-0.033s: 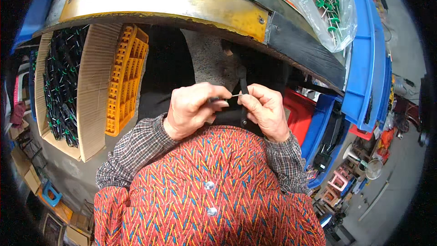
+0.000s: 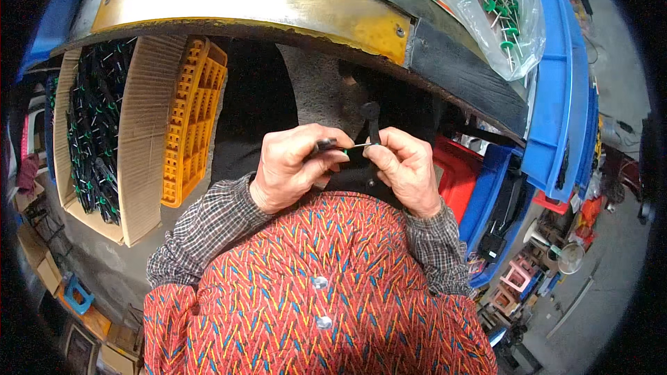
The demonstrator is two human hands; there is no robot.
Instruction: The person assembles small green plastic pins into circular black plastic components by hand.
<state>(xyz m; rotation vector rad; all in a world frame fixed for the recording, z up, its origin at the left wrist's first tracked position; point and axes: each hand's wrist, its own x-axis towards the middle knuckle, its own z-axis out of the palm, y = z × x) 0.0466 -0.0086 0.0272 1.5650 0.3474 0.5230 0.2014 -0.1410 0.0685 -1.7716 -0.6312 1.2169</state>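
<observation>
as left hand [image 2: 288, 170] holds black piece [image 2: 324, 144], pin [image 2: 359, 145] rightward

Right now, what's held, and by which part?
The left hand pinches a black piece by its body; the right hand seems to pinch the thin pin near its tip.

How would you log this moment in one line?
left hand: grips slim black piece; right hand: pinches thin silver rod; open tan cardboard box: at left

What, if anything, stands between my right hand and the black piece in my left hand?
Nothing visible blocks it. Only a thin metal pin spans the gap from the black piece in your left hand to your right hand, whose fingertips appear to pinch it.
</observation>
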